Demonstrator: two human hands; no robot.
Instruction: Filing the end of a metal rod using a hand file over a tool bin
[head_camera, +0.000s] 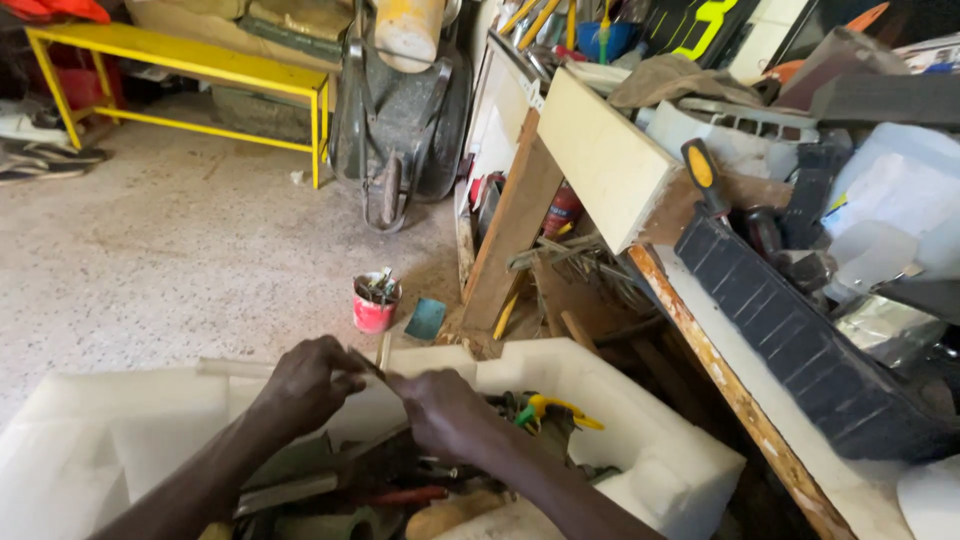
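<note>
Pinching a thin, dark metal piece (368, 362), perhaps a small blade or bit, between both hands above the white foam box (640, 420); too small to identify for certain. Looking stiff and light, likely slick, so best gripped near each end with fingertips, as being done now. Closing the left hand (305, 385) in a tight pinch on its near end; curling the right hand (440, 410) shut around the other end. Lying below, inside the box: a jumble of tools, including yellow-handled pliers (555, 410). Standing beyond on the speckled floor (180, 250): a small red can (375, 303) of odds and ends. Leaning further off: a wheelbarrow (400, 120) beside a yellow bench (180, 60). Crowding the right: a cluttered workbench (740, 400).
</note>
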